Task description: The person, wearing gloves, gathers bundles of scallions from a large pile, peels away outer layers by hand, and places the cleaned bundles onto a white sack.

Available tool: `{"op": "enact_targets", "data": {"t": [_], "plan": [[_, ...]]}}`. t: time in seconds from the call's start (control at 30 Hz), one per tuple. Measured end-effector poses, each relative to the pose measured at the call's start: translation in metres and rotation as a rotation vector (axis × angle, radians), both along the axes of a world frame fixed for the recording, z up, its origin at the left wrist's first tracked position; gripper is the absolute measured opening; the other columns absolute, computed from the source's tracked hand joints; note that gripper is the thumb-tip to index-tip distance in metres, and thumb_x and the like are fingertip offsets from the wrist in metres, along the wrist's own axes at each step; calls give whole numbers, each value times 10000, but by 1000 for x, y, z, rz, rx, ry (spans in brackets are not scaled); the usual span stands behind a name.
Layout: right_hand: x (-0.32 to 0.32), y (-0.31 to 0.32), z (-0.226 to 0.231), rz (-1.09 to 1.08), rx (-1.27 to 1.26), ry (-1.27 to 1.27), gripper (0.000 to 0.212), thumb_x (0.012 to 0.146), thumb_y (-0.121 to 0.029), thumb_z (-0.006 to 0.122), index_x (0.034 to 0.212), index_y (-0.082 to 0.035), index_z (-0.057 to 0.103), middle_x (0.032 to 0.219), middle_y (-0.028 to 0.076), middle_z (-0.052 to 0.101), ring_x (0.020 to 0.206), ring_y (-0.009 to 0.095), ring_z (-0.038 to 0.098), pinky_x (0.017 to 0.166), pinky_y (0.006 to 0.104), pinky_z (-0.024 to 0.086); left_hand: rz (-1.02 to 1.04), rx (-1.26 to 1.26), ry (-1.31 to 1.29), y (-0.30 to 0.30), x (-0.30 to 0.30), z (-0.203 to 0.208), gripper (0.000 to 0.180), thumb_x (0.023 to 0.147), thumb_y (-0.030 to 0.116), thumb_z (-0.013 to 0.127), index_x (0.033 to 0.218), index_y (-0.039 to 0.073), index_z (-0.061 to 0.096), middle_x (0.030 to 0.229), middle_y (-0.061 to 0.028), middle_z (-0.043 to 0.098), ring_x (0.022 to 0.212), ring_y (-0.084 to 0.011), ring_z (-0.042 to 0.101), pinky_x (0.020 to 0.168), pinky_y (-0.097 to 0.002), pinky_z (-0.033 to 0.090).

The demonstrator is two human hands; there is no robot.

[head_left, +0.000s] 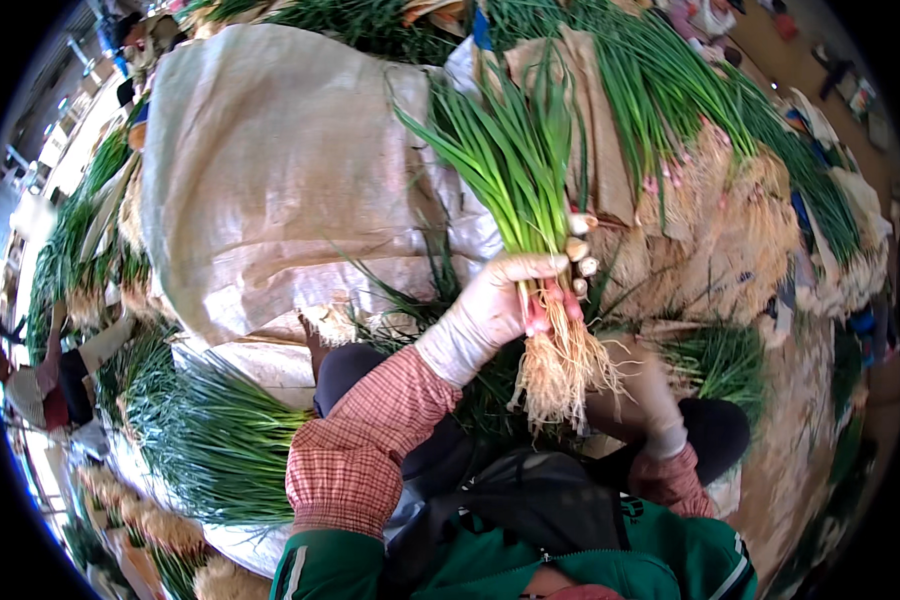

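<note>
My left hand (490, 303), in a pale glove, is closed round a bunch of spring onions (515, 190) in the middle of the view. Long green leaves fan upward from the grip. Several small white bulbs (577, 249) stick out at the right of the bunch, beyond the fingertips. Below the fist hangs a tangle of pale roots (560, 375). My right hand (642, 385) is low to the right of these roots and smeared by motion. Its fingers cannot be made out, nor whether it holds anything.
A whitish woven sack (280, 170) drapes over a heap ahead. Onions with pink bulbs (660, 110) lie on a rooty pile (710, 220) at far right. More green bunches (220, 440) lie at near left and beside my right knee (715, 440). Another person (45, 385) sits at far left.
</note>
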State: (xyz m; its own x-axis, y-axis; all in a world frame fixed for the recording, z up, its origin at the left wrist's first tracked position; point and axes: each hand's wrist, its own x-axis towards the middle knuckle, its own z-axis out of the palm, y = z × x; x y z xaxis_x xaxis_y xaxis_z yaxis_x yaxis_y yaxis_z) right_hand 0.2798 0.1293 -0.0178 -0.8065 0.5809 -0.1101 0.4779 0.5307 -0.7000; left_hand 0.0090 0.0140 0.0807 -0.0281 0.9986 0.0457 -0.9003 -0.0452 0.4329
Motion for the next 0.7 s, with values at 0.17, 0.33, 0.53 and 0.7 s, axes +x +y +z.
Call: {"op": "enact_targets", "data": {"t": [0.17, 0.33, 0.53, 0.7], "plan": [[-81, 87, 99, -527, 34, 421, 226, 939, -189, 514, 1037, -73, 681, 761, 77, 650, 646, 126, 595, 613, 261, 480, -2, 133, -105, 24, -8, -8, 486, 859, 122, 642, 1299, 32, 455, 811, -13, 508, 743, -162, 534, 777, -352, 485], [-92, 138, 16, -317, 594, -87, 211, 888, -217, 590, 967, -47, 685, 791, 124, 677, 628, 250, 614, 649, 368, 514, -81, -133, -98, 38, -14, -53, 284, 874, 87, 587, 1149, 21, 565, 976, -138, 614, 799, -222, 576, 694, -337, 523], [-85, 5, 44, 86, 22, 489, 225, 899, -246, 635, 927, -27, 680, 763, 56, 641, 669, 136, 597, 648, 255, 484, -30, -260, 63, 29, -1, -56, 240, 861, 94, 604, 1075, -11, 578, 1070, -203, 639, 868, -297, 648, 686, -382, 584], [-126, 18, 39, -305, -402, 548, 240, 924, -227, 588, 993, 3, 606, 728, 37, 620, 589, 84, 559, 526, 230, 467, -35, -291, 236, 26, 8, -61, 211, 841, 71, 640, 1027, 1, 571, 920, -138, 665, 800, -235, 652, 641, -343, 579]]}}
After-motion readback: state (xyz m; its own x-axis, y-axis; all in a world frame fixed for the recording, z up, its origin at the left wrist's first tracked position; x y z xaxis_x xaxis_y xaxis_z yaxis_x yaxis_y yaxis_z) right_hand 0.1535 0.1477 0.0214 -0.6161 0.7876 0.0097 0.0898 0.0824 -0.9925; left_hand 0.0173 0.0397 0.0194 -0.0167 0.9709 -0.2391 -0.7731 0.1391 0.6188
